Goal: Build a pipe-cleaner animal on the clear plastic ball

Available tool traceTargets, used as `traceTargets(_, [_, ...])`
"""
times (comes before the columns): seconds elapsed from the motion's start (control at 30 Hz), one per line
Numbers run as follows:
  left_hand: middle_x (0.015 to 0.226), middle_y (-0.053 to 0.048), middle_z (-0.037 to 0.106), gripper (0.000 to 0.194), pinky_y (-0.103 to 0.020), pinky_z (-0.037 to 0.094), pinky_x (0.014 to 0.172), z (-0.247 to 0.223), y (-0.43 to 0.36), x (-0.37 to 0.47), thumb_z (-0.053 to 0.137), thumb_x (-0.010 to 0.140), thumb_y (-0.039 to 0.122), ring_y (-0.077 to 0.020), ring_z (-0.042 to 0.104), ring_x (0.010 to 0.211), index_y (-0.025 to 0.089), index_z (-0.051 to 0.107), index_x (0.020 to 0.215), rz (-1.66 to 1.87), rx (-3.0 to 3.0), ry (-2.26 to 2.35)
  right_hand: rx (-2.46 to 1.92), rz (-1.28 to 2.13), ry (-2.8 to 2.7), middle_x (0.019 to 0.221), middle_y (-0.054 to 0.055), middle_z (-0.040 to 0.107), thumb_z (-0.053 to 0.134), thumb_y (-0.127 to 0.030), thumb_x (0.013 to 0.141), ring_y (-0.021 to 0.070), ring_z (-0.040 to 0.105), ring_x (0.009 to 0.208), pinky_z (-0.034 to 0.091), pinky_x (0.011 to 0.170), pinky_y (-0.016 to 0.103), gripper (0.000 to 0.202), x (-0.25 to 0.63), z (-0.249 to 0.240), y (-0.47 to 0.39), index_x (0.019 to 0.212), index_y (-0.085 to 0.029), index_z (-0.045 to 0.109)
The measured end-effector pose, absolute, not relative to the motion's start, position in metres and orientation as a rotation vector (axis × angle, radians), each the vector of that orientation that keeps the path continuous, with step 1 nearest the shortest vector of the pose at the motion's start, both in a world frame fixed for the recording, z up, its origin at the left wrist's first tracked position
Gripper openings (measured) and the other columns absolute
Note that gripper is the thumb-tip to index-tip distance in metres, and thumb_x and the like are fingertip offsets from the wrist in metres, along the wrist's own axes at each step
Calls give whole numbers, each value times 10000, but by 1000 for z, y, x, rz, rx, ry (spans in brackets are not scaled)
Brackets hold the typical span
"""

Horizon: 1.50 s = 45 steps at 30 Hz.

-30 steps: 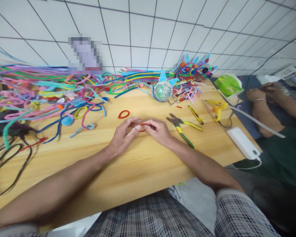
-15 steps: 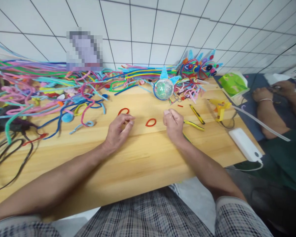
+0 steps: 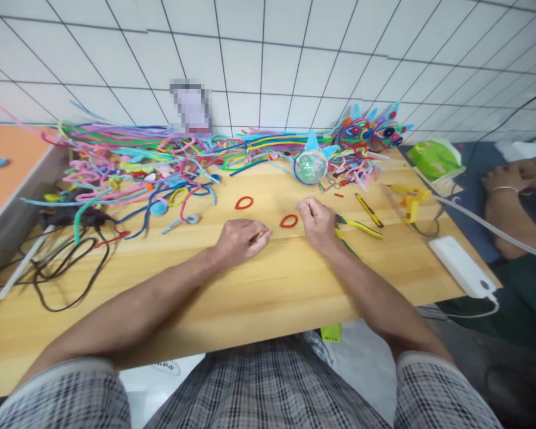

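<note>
My left hand (image 3: 242, 243) hovers over the wooden table with its fingers curled and thumb against them; what they may hold is hidden. Just beyond it lies a red pipe-cleaner loop (image 3: 244, 203), pinched to a leaf shape. A second red loop (image 3: 288, 221) lies between my two hands, touched by neither. My right hand (image 3: 317, 225) is closed in a loose fist, and I cannot see what is inside. Close to its right side are yellow-handled pliers (image 3: 361, 229), partly covered by the hand and forearm.
Tangled pipe cleaners (image 3: 134, 173) fill the back left. A clear ball with blue ears (image 3: 311, 165) stands at the back. A utility knife (image 3: 368, 210), yellow glue gun (image 3: 410, 201) and white power bank (image 3: 462, 266) lie right. Another person's arm (image 3: 513, 205) rests beyond the table's right edge.
My left hand has drawn away from the left red loop, toward me and the right, its fingers curling tighter. The right fist stays almost in place. The view has swung left.
</note>
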<state>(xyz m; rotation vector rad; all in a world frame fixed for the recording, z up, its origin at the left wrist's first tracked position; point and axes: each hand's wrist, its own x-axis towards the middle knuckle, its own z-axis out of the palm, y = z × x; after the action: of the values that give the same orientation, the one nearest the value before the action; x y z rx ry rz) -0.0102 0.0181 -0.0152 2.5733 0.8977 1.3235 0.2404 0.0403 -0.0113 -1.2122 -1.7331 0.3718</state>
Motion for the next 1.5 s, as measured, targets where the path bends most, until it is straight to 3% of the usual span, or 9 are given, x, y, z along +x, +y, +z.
traceTargets(0.13, [723,-14,679,176,-309,512,707,-18,39,-19,633,1004,244,-169,642,700,221,644,830,1447,2280,1192,-1158,336,-1661,755,-21,655,515,-275,1034,163,581,639,463,701,312,197,246,-17,45,1009,-248,708])
traceTargets(0.2, [885,-41,730,49,-357,552,831,-21,51,-24,664,963,258,-207,687,859,226,658,925,1463,2121,1336,-1089,283,-1652,742,-7,649,493,-202,971,185,600,672,486,729,335,206,252,-15,47,875,-256,667])
traceTargets(0.3, [1063,-60,737,126,-399,555,957,-27,64,-31,684,923,283,-241,694,1049,232,667,1037,1452,1910,1499,-1078,216,-1673,714,13,619,484,-176,914,210,625,731,498,747,359,236,260,-10,49,706,-269,547])
traceTargets(0.47, [1111,-68,724,182,-391,551,956,-29,72,-37,619,971,336,-235,696,1053,220,681,1096,1426,1660,1597,-1247,317,-1735,882,38,730,517,-202,962,208,683,813,549,809,353,152,264,-7,53,906,-250,650])
traceTargets(0.63, [1201,-140,696,292,-436,572,961,-15,73,-48,627,978,324,-269,699,1006,178,707,1218,1075,1991,1753,-1360,367,-2163,1166,123,794,690,-191,936,271,728,1078,571,993,402,269,260,-10,52,1200,-207,740])
traceTargets(0.77, [1187,-195,699,320,-499,556,1020,-10,72,-50,637,1006,356,-369,714,1122,147,740,1224,604,2198,1949,-1538,271,-2298,1216,163,783,672,-199,991,303,705,1170,543,1062,434,216,253,-12,47,1180,-185,776])
traceTargets(1.13, [886,-73,751,115,-359,505,772,-11,66,-38,618,970,294,-244,686,829,218,675,905,783,1910,1709,-1484,477,-2155,1012,76,816,609,-92,964,242,752,1002,549,943,350,230,246,-20,48,969,-222,799])
traceTargets(1.3, [720,-9,708,205,-285,446,610,-13,58,-23,706,883,404,-154,591,611,211,639,865,982,1474,1320,-1320,604,-2031,1078,80,840,546,-94,975,227,781,1005,588,950,354,384,237,-6,44,1188,-211,843])
traceTargets(1.5, [750,-13,734,391,-278,492,615,-18,46,-5,832,776,523,-125,610,586,199,645,890,1061,1254,1063,-1463,619,-2085,1227,69,861,527,-154,1004,238,805,1130,608,1022,361,494,222,13,42,1423,-246,772])
